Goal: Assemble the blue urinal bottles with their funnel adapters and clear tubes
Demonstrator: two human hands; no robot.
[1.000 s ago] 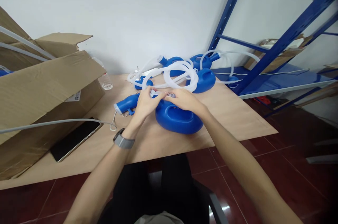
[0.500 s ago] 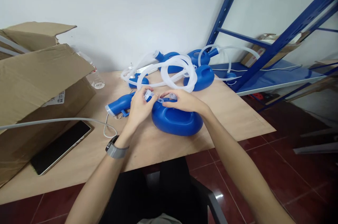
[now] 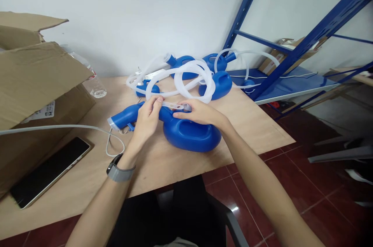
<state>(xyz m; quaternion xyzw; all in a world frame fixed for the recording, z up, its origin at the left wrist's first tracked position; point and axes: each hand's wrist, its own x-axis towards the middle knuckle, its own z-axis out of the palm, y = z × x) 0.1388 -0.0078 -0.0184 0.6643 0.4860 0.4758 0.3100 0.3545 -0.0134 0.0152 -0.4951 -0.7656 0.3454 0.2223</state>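
Note:
A blue plastic bottle with a moulded handle hollow lies on its side on the table in front of me, neck pointing left. Between my hands, above its neck, a translucent white plastic strap with small holes is stretched out. My left hand pinches the strap's left end at the bottle's mouth, which the fingers hide. My right hand is closed around the strap's other end, where a clear cap-like piece shows, and rests against the top of the bottle.
Behind lie more blue bottles and a coiled white hose. Left of my hands is another blue bottle. A cardboard box, a phone and a clear bottle are farther left. A blue shelf rack stands at right.
My left hand has drawn slightly left, and the strap now shows stretched between my hands. The white piece in my left fingers is now mostly covered. The view has shifted a little right.

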